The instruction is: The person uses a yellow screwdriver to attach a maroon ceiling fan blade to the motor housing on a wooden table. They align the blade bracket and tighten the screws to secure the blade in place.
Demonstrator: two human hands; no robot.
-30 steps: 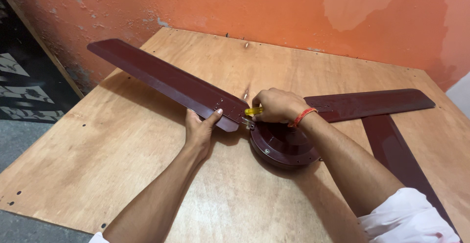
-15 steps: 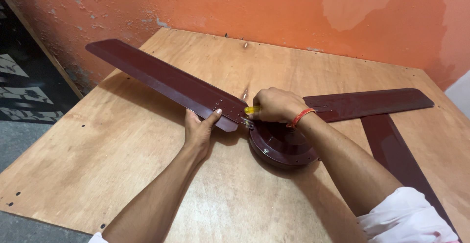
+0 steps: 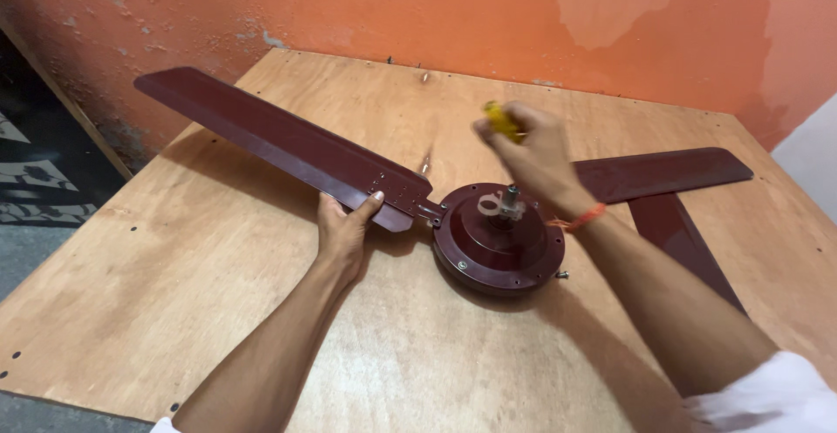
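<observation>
A dark maroon ceiling fan lies on a plywood table [image 3: 218,311]. Its round motor hub [image 3: 497,245] sits near the middle, with a short metal shaft sticking up. My left hand [image 3: 344,228] grips the inner end of the long left blade [image 3: 279,141] close to its bracket. My right hand [image 3: 527,150] is raised above and behind the hub, closed around a yellow-handled tool [image 3: 503,120], probably a screwdriver; its tip is hidden. A red thread circles that wrist. Two more blades [image 3: 663,171] reach out to the right, partly behind my right arm.
An orange, patchy wall [image 3: 436,14] stands right behind the table. A small screw [image 3: 425,165] lies on the wood behind the left blade's bracket. Dark patterned floor shows at the far left, below the table edge.
My right hand has lifted off the blade bracket and moved up and back with the yellow tool, uncovering the hub. The left hand keeps its hold on the blade.
</observation>
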